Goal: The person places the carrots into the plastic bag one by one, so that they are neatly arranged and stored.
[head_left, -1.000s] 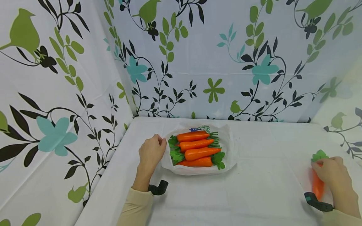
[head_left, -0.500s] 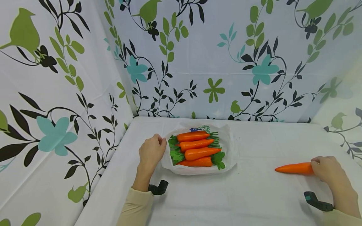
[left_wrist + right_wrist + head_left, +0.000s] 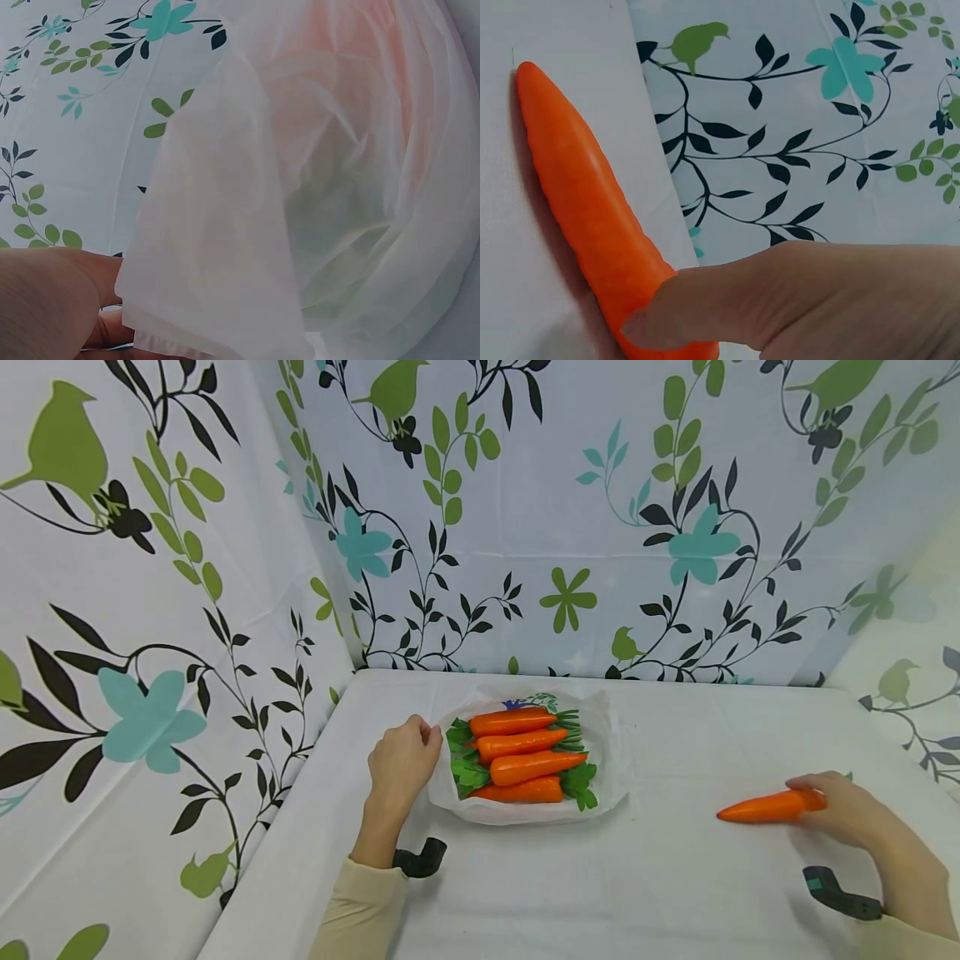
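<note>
A white, see-through plastic bag (image 3: 487, 814) lies on the table with several orange carrots (image 3: 527, 743) in it, their green leaves at both ends. At its left edge my left hand (image 3: 402, 760) pinches the plastic; in the left wrist view, fingers (image 3: 112, 326) show at the lower corner of the bag (image 3: 217, 247). Far to the right, my right hand (image 3: 847, 810) grips a single carrot (image 3: 765, 808) by its thick end, the tip pointing left. In the right wrist view the thumb (image 3: 675, 315) lies over that carrot (image 3: 585, 187); its leaves are mostly hidden by the hand.
A white-covered table (image 3: 675, 877) stretches between the bag and the right hand. Behind and to the left hang curtains (image 3: 480, 527) printed with birds, leaves and flowers. Dark wrist-worn cameras (image 3: 420, 858) sit on both wrists.
The right-hand carrot has swung from pointing toward me to pointing left, then shifted slightly left. The right hand has changed its hold, thumb and fingers now around the thick end. The left hand stays put.
</note>
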{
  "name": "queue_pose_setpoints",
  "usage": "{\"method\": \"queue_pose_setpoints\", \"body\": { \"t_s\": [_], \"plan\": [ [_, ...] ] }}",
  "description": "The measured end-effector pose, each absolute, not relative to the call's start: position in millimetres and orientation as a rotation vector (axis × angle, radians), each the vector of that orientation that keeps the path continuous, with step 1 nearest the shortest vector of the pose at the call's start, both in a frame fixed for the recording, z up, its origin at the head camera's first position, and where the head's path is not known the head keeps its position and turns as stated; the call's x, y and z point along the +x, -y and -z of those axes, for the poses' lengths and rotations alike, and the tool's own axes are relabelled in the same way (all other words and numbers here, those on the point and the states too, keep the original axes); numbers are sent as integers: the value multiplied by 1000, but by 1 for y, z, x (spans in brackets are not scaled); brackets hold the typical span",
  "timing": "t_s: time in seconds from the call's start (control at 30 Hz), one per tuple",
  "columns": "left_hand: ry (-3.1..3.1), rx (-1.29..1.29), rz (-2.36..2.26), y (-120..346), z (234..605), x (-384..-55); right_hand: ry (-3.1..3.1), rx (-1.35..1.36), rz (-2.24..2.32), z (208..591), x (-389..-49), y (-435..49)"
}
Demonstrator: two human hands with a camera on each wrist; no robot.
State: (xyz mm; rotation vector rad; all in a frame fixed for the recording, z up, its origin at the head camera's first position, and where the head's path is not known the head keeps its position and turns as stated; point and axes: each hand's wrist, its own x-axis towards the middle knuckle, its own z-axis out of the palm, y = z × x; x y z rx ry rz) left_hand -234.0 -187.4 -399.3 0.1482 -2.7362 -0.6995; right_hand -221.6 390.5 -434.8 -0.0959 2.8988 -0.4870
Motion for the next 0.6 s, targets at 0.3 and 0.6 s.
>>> {"method": "queue_pose_setpoints", "body": {
  "t_s": [0.3, 0.6],
  "plan": [
    [2725, 139, 695, 188, 399, -234, -2910, -168, 491, 435, -226, -371],
    [2722, 145, 694, 188, 399, -234, -2887, -139, 470, 432, -233, -357]
  ]
}}
